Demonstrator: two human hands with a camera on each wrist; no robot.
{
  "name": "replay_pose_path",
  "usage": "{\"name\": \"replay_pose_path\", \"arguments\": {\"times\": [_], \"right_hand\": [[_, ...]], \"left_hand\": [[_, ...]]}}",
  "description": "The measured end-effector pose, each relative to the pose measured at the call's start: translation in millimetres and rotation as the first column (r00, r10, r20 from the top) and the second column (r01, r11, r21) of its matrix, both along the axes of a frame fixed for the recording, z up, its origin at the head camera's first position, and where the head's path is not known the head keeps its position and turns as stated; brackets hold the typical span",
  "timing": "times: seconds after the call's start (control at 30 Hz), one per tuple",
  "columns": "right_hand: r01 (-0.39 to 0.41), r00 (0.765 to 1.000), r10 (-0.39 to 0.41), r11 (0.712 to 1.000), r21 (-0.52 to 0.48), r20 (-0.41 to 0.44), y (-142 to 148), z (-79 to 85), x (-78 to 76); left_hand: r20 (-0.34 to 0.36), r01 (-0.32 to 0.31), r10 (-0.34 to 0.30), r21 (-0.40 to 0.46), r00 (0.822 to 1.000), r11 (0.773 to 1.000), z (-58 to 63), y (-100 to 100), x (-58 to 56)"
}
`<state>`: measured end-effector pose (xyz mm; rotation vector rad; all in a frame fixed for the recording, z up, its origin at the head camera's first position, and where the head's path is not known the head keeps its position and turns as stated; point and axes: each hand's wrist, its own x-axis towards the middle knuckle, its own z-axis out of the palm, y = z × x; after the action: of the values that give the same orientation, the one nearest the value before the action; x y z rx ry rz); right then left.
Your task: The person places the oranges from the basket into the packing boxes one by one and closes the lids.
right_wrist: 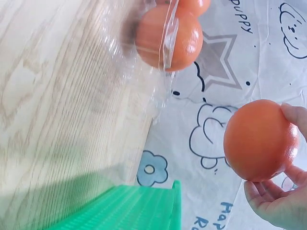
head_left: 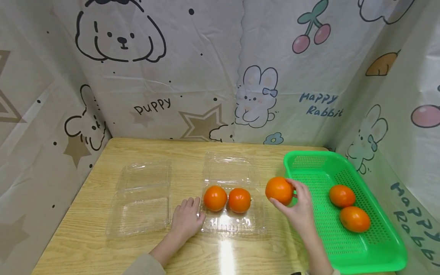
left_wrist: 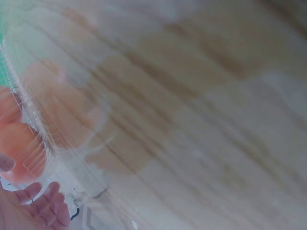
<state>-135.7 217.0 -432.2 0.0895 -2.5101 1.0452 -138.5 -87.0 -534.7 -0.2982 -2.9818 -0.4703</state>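
My right hand [head_left: 299,210] grips a smooth orange persimmon [head_left: 279,190] between thumb and fingers, held up between the clear plastic clamshell box [head_left: 233,225] and the green basket [head_left: 347,263]. The right wrist view shows this persimmon [right_wrist: 261,140] raised above the table. Two more persimmons, a left one [head_left: 215,198] and a right one [head_left: 239,200], sit side by side in the near half of the box, whose lid [head_left: 228,168] lies folded back. At the box's left edge, my left hand [head_left: 187,217] rests with fingers extended, the thumb right by the rim.
Two persimmons, one farther [head_left: 342,196] and one nearer [head_left: 355,219], lie in the basket at the right. A second opened clamshell box [head_left: 141,206] stands on the wooden table [head_left: 82,214] at the left. Printed cloth [head_left: 192,76] hangs behind and at both sides.
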Motion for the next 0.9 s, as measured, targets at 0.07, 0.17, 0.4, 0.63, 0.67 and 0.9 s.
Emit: {"name": "replay_pose_path", "arguments": {"times": [0.07, 0.17, 0.4, 0.63, 0.67, 0.9], "right_hand": [[-0.012, 1.0, 0.012, 1.0, 0.003, 0.004, -3.5, -1.5, -0.8], [-0.033, 0.999, 0.033, 0.999, 0.003, 0.013, -9.1, -3.5, -1.8], [-0.065, 0.997, 0.067, 0.997, -0.035, 0.048, -22.4, -7.2, -1.8], [-0.105, 0.992, 0.109, 0.993, -0.056, 0.065, -35.8, -12.2, -1.6], [-0.111, 0.991, 0.115, 0.992, -0.062, 0.073, -37.5, -13.1, -1.4], [-0.16, 0.981, 0.169, 0.983, -0.091, 0.098, -49.1, -19.5, 0.7]], "left_hand": [[-0.003, 0.0, 0.0, 0.0, 1.0, 1.0, 0.0, -0.2, -0.2], [-0.01, 0.0, 0.0, -0.002, 1.0, 1.0, -0.5, -0.5, -0.5], [-0.018, -0.001, 0.001, -0.002, 1.0, 1.0, -0.5, -0.6, -0.1], [-0.017, -0.003, 0.003, 0.005, 1.0, 1.0, 0.2, -0.3, 0.5], [-0.017, -0.002, 0.002, 0.004, 1.0, 1.0, 0.1, -0.3, 0.5], [-0.018, -0.001, 0.001, 0.007, 1.0, 1.0, -0.3, -0.5, 0.4]]}}
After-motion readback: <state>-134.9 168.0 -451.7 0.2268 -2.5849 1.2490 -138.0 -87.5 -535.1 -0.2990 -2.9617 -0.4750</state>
